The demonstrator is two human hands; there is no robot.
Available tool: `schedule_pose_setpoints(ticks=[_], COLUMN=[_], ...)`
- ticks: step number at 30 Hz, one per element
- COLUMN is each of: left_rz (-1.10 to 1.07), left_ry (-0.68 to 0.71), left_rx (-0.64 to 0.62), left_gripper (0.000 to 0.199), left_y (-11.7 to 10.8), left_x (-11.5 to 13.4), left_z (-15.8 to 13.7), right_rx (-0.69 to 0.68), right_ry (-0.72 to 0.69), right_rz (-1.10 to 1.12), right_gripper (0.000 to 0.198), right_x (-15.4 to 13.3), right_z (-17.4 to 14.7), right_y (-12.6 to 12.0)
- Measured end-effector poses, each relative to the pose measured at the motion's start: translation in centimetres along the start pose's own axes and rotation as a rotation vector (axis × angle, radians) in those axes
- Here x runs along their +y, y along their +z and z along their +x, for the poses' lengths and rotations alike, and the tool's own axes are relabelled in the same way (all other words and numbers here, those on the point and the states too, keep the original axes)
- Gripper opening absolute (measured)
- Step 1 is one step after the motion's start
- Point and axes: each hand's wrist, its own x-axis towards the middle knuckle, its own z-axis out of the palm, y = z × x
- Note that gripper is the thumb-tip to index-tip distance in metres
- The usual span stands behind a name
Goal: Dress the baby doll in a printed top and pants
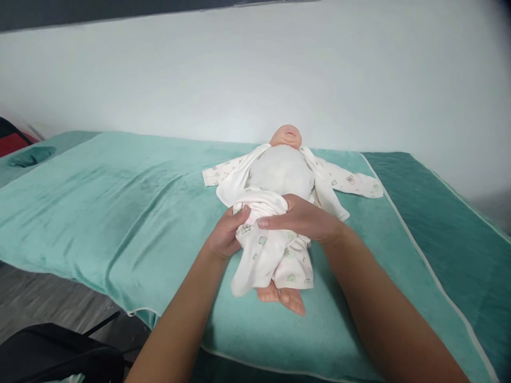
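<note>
A baby doll (285, 170) lies on its back, its head toward the wall and its bare feet (292, 301) toward me. It wears a white jacket (351, 181) with small prints, spread apart at the front over a pale torso, sleeves stretched to both sides. White printed baby pants (261, 255) bunch over its hips and legs, one loose flap hanging at the left. My left hand (229, 231) is closed on the left edge of the bunched cloth, thumb on top. From the right, my right hand (301, 218) grips the same cloth, thumb across it. Folds hide most fingertips.
Under the doll a light teal towel (120, 202) covers a bed, with darker teal cover (447, 223) at the right. A white wall (255, 74) stands behind. At lower left are a black object (59, 351) and grey floor (59, 292); a red and black item (14, 141) sits at far left.
</note>
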Motion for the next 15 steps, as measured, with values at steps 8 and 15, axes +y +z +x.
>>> schedule_pose_setpoints(ticks=[8, 15], left_rz=[-0.001, 0.225], left_ry=[0.018, 0.065], left_rx=[-0.019, 0.268], left_gripper=[0.040, 0.037], left_y=[1.8, 4.7], left_x=[-0.5, -2.1], left_z=[-3.4, -9.5], right_rx=[0.037, -0.098], right_ry=[-0.079, -0.098], right_rz=[0.009, -0.236], right_gripper=[0.035, 0.032], right_x=[0.1, 0.1], right_z=[-0.3, -0.8], right_y=[0.3, -0.6])
